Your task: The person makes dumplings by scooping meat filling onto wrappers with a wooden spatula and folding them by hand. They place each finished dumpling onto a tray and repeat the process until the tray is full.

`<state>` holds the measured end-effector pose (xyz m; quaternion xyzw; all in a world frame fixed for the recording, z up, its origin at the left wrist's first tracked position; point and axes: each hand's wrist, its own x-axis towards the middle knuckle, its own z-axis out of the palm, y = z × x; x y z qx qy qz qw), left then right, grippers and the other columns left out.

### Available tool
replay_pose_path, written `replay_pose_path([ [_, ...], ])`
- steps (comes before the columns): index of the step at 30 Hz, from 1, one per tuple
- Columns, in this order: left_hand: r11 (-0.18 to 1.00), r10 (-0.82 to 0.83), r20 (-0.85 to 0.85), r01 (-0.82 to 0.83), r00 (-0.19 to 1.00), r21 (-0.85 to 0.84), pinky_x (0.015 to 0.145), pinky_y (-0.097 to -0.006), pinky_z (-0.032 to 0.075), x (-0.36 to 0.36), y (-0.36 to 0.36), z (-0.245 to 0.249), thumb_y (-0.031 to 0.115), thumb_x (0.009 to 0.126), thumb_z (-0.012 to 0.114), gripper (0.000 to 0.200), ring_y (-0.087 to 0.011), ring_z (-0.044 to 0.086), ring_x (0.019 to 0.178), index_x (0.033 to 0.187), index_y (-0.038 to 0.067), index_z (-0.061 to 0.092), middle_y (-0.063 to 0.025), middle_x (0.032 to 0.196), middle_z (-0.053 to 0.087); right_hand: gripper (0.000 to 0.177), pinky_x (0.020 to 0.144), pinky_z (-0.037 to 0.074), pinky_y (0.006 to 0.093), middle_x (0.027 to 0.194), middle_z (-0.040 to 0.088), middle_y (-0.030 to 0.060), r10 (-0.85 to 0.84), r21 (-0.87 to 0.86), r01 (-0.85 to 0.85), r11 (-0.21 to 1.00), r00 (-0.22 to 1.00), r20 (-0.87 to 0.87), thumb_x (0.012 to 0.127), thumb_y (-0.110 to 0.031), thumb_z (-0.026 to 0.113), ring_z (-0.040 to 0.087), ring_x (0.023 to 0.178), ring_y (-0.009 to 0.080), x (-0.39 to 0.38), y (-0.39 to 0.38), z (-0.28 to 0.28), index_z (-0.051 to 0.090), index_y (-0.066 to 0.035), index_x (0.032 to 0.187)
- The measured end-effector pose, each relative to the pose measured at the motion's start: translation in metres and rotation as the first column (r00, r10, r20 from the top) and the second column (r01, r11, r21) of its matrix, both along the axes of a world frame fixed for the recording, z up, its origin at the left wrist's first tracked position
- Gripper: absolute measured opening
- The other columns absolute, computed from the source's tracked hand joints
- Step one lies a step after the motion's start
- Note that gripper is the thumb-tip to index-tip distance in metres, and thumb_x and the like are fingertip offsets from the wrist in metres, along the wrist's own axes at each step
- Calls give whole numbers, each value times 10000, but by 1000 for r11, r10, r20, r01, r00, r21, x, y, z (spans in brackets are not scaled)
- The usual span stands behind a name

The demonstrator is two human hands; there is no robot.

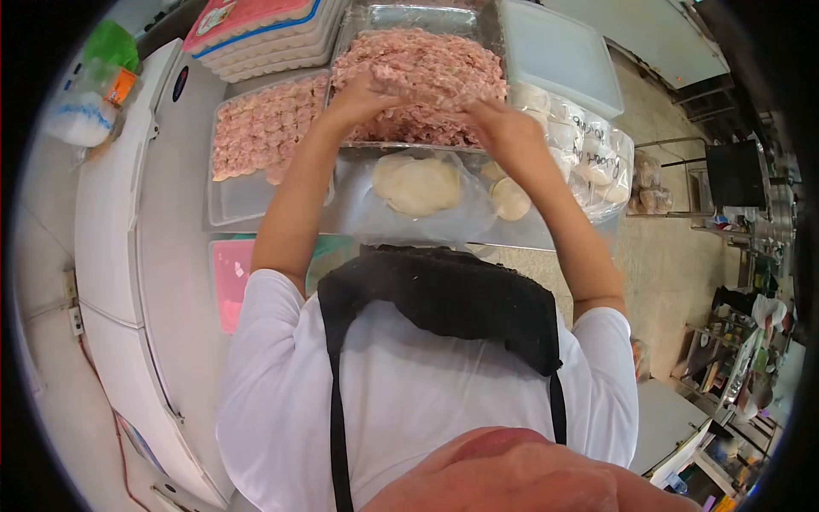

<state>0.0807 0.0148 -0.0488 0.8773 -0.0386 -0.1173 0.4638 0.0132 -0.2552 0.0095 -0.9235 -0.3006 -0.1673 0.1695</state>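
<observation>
Both my hands are at the near part of a metal tray [421, 146] heaped with pink minced meat [418, 64]. My left hand [365, 101] touches the meat at the left, its fingertips hidden in or behind it. On the right, my right hand [503, 128] reaches inward at the meat's edge, its fingers partly hidden. Just below the tray, a stack of pale round wrappers [416, 186] lies on clear plastic. A few more round wrappers [511, 200] sit to its right. Left of the tray, rows of filled meat pieces [260, 128] stand in a plastic tray [247, 205].
Stacked trays with a pink lid [247, 21] stand at the back left. A clear lidded container [563, 51] and bagged white rounds [597, 158] are on the right. A pink container [232, 282] sits below the table edge. A white freezer [107, 222] stands far left.
</observation>
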Motion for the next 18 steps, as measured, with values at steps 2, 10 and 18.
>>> replay_pose_path([
  [2,1000,-15,48,16,999,-21,688,-313,500,-3,-10,-7,332,756,742,626,-173,593,878,1233,-3,513,-140,1099,594,251,659,495,446,851,652,135,-27,6,28,1000,990,-141,885,-309,572,626,801,340,25,-23,-37,659,-101,996],
  [10,970,-158,354,212,922,-116,980,-344,403,-48,-39,72,289,729,765,644,-254,516,1168,1283,84,508,-167,1223,565,316,815,481,320,950,677,162,217,432,17,902,845,-488,923,-316,561,647,876,267,22,-86,1,663,-67,1089],
  [18,986,-124,327,78,937,150,947,-363,428,-35,-41,34,409,698,769,617,-302,550,1101,1168,48,597,-168,1165,588,291,753,495,387,928,661,141,158,169,-111,979,943,-294,892,-297,594,630,839,324,26,-63,11,670,-62,1044],
])
